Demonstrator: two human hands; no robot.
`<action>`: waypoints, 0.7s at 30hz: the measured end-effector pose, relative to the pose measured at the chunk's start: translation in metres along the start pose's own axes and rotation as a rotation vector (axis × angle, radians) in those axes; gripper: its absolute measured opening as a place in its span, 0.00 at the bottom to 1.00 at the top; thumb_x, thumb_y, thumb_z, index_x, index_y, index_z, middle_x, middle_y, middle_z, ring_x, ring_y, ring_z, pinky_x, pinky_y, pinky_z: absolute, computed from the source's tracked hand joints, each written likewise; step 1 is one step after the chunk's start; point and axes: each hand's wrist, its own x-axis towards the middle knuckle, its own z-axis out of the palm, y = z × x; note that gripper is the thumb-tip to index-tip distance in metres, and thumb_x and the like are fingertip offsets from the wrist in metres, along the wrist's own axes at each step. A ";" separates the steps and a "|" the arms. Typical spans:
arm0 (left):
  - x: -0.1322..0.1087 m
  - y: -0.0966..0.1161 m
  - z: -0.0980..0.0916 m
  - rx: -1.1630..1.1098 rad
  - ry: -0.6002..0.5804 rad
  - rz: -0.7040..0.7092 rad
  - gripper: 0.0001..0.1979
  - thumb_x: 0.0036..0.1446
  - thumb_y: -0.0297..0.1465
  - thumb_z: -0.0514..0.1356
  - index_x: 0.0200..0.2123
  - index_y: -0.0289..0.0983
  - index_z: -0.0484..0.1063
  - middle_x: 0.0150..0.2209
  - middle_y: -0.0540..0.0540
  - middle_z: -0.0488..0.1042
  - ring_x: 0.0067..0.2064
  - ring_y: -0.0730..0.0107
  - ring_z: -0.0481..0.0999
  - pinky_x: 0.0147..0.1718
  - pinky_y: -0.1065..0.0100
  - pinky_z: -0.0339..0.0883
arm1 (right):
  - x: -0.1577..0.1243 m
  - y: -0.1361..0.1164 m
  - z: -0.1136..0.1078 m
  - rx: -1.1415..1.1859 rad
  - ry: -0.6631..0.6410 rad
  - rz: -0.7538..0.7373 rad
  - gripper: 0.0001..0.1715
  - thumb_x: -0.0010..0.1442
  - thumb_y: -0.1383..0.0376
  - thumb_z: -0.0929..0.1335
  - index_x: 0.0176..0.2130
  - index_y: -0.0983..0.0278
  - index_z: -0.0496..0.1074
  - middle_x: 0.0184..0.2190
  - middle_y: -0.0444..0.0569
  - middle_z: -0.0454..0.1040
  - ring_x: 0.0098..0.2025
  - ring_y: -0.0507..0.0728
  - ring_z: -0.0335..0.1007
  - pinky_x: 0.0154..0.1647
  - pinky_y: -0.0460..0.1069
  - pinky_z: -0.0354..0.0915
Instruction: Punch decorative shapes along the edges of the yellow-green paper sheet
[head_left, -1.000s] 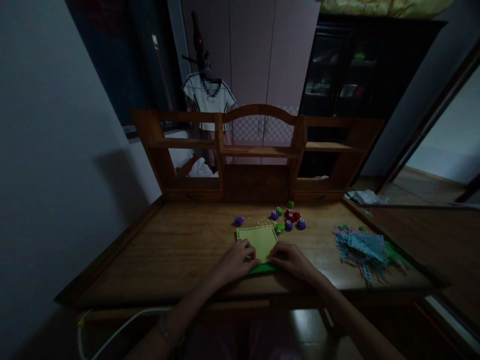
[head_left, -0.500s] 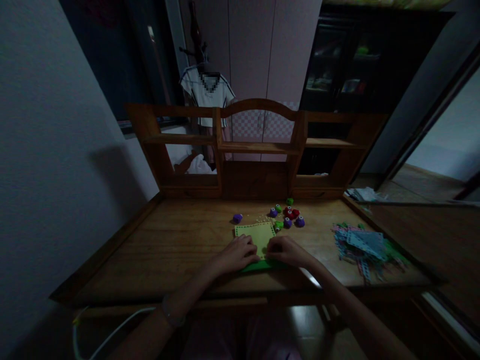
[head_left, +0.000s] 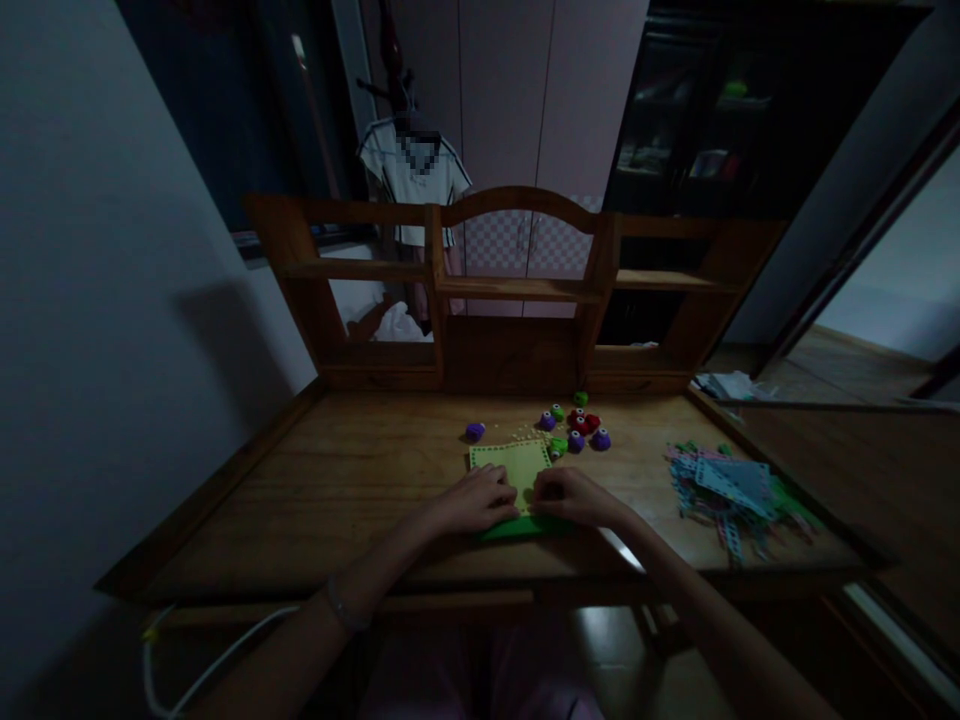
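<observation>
A yellow sheet [head_left: 517, 460] with small holes along its edges lies on the desk in front of me, and a green piece [head_left: 517, 527] shows under its near edge. My left hand [head_left: 480, 497] is closed on the sheet's near left part, fingers curled over it and thumb at the near edge. At the near right corner, my right hand [head_left: 570, 497] has its fingers bent into a pinch on the same sheet. The fingertips are dim, so anything small between them cannot be made out.
Beyond the sheet are small purple, green and red figures with eyes, among them a purple figure [head_left: 475, 431] and a red figure [head_left: 585, 421]. Small pale bits [head_left: 529, 434] lie scattered nearby. A pile of blue, pink and green perforated pieces [head_left: 739, 485] lies right. A wooden shelf [head_left: 517, 290] stands behind.
The view has tilted slightly. Both hands stay on the sheet in nearly the same place, with no clear change in grip.
</observation>
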 end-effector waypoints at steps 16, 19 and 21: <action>0.007 -0.022 -0.012 -0.210 -0.168 0.015 0.14 0.59 0.41 0.54 0.32 0.36 0.69 0.36 0.48 0.64 0.39 0.69 0.63 0.38 0.71 0.57 | 0.002 0.003 -0.005 0.109 -0.084 0.011 0.16 0.53 0.55 0.69 0.33 0.66 0.72 0.26 0.44 0.70 0.27 0.51 0.63 0.27 0.44 0.58; 0.005 -0.019 -0.019 -0.209 -0.192 0.030 0.12 0.58 0.40 0.55 0.32 0.37 0.69 0.36 0.48 0.64 0.40 0.70 0.63 0.38 0.71 0.57 | 0.002 0.002 -0.006 0.121 -0.098 0.025 0.16 0.53 0.55 0.69 0.34 0.66 0.73 0.27 0.44 0.70 0.28 0.51 0.64 0.28 0.44 0.59; 0.004 -0.016 -0.022 -0.219 -0.211 0.032 0.11 0.58 0.39 0.55 0.32 0.37 0.69 0.37 0.49 0.64 0.40 0.70 0.63 0.38 0.71 0.57 | 0.003 0.002 -0.006 0.110 -0.104 0.022 0.17 0.52 0.55 0.70 0.33 0.66 0.73 0.27 0.44 0.71 0.28 0.51 0.64 0.27 0.44 0.59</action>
